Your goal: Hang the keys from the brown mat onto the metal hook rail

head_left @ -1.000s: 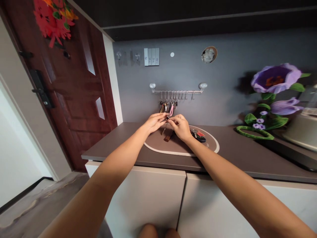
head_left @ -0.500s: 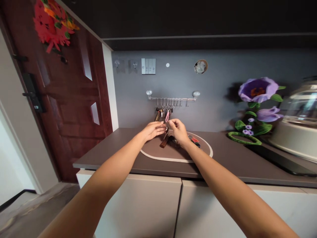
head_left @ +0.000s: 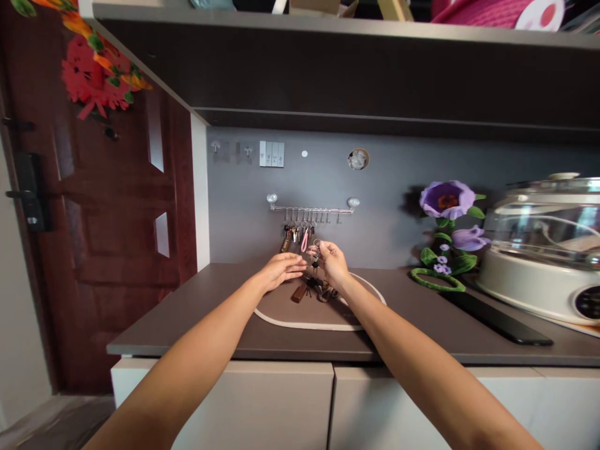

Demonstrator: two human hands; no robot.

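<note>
My right hand (head_left: pixel 334 261) pinches a metal key ring (head_left: pixel 317 242) between thumb and fingertips, with a small bunch of keys hanging below it over the mat. My left hand (head_left: pixel 282 272) is beside the bunch, its fingers stretched out; whether the fingertips touch it I cannot tell. Below the hands, a brown key fob (head_left: pixel 299 294) and other dark keys (head_left: pixel 323 290) lie on the brown mat (head_left: pixel 281 312), which has a pale border. Just behind, a pink strap (head_left: pixel 304 240) and several key bunches hang from a clear hook rail (head_left: pixel 312 210) on the wall.
Purple fabric flowers (head_left: pixel 447 201) stand right of the mat. Near them are a black flat slab (head_left: pixel 499 320) and a white appliance (head_left: pixel 529 269) with a transparent cover. A dark shelf (head_left: pixel 356 75) overhangs the counter (head_left: pixel 187 312). A red-brown door (head_left: pixel 117 250) is at left.
My view has tilted up, showing more of the shelf. My right hand has lifted the key ring slightly, so more of the hanging keys shows. My left hand stays beside it.
</note>
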